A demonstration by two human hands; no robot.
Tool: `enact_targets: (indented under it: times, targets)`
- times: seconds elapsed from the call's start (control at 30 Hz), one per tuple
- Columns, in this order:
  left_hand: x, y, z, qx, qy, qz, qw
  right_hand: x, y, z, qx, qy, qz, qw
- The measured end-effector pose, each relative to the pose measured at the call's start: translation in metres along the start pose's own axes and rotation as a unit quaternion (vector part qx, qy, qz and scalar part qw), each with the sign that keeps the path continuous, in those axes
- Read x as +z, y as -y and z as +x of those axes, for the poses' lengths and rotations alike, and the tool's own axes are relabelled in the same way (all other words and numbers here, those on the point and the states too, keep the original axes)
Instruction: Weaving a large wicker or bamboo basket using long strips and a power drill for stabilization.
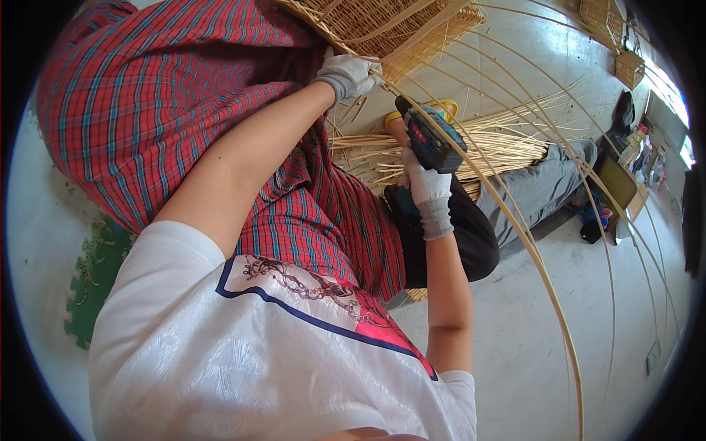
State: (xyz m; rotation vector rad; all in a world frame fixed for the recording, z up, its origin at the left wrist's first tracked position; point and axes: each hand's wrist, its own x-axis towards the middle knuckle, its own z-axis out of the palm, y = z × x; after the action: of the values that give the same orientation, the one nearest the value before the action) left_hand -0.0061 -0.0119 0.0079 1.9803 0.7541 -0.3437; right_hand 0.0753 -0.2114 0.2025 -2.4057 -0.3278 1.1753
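My left hand [346, 73] wears a white glove and is closed on the edge of a woven wicker basket [386, 29], where long pale canes [504, 195] arch out to the right. My gloved right hand [426, 184] grips a teal and black cordless power tool [430, 132] by its handle, just below and right of my left hand; its nose points up toward the basket and canes. Red plaid cloth [147, 110] covers my lap under the basket and my left arm.
Loose cane bundles [507, 143] lie on the floor [559, 331] beside grey fabric [515, 213]. Small baskets [629, 70] stand at upper right, with assorted items and a board [618, 180] along the right wall. A green foam mat [95, 279] lies at left.
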Motion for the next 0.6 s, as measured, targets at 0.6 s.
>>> enact_targets:
  times: [0.6]
  targets:
    - [0.005, -0.007, -0.006, 0.007, -0.033, 0.051, 0.998, 0.003, 0.009, 0.003, -0.038, -0.037, -0.025, 0.998]
